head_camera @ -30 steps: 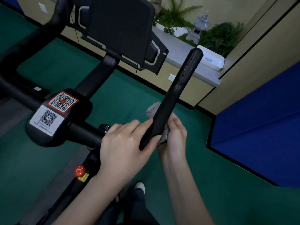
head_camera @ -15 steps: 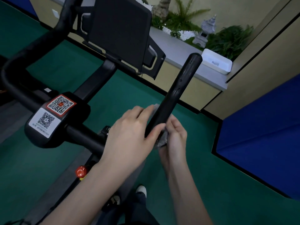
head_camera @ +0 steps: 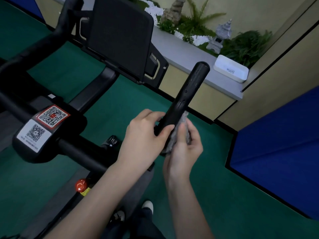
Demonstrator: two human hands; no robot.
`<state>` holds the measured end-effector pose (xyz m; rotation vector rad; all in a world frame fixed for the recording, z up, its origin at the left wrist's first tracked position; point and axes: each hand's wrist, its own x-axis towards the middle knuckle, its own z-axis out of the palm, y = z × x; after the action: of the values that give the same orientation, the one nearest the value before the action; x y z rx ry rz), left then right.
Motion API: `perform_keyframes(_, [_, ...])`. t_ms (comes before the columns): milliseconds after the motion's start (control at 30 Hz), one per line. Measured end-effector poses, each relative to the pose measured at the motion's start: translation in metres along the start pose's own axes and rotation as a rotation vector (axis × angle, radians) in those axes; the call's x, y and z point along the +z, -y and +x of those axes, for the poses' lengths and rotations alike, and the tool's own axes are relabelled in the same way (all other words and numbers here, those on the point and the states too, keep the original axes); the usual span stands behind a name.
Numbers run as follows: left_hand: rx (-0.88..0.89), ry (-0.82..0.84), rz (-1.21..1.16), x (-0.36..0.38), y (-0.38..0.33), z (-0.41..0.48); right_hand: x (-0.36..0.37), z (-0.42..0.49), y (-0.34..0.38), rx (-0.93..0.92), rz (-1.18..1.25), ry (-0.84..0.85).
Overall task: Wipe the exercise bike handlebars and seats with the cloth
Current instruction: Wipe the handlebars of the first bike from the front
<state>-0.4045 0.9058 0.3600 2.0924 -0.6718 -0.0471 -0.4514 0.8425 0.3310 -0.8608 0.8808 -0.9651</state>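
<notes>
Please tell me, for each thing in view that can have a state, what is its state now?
handlebar: tilted upward, gripped near its lower end, top bare.
cloth: crumpled, pressed against the right side of the handlebar.
left hand: grips the handlebar.
right hand: holds the cloth against the handlebar.
screen: dark.

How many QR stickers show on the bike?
2. The red-bordered sticker is on the handlebar hub; the white sticker lies beside it, nearer the camera. Others may be hidden.
</notes>
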Motion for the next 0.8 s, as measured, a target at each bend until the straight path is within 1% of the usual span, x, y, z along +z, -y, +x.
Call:
perform_keyframes(167, [-0.006, -0.014, -0.009, 0.001, 0.001, 0.001, 0.014, 0.023, 0.011, -0.169, -0.031, -0.038])
perform_keyframes(333, [-0.009, -0.007, -0.007, 0.002, 0.001, 0.001, 0.005, 0.009, 0.005, -0.121, 0.003, -0.06])
perform_keyframes(567, [-0.01, 0.001, 0.004, 0.001, 0.001, 0.0, 0.004, 0.004, 0.002, -0.068, 0.049, -0.03])
perform_keyframes(667, [-0.011, 0.002, 0.007, 0.002, 0.001, 0.0, 0.002, 0.0, -0.003, -0.111, 0.02, -0.013])
perform_keyframes(800, [-0.016, 0.003, 0.008, 0.002, 0.001, 0.0, 0.003, 0.006, -0.001, -0.222, -0.076, -0.019])
